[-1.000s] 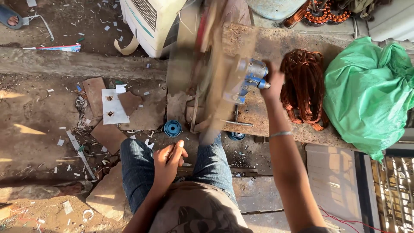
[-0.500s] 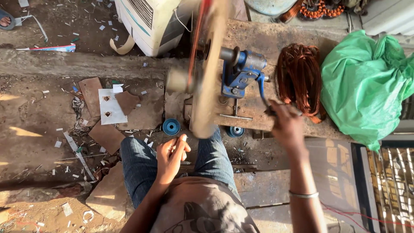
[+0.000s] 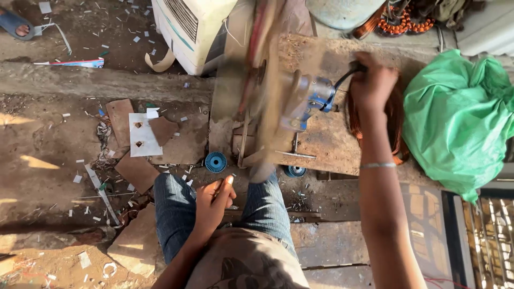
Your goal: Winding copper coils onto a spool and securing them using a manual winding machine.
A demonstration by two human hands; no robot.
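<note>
While wheel (image 3: 262,91) blurs, right hand (image 3: 371,83) grips crank (image 3: 347,75)

The winder (image 3: 300,101) stands on the board (image 3: 332,139), its wheel (image 3: 262,91) to its left. The right hand (image 3: 372,85) is on the crank, right of the winder, over the coil (image 3: 399,115). The bag (image 3: 460,118) lies right of the coil. Two spools (image 3: 216,161) sit below the board. The left hand (image 3: 213,203) rests between the knees. The cooler (image 3: 190,29) stands behind the board, to its left.
</note>
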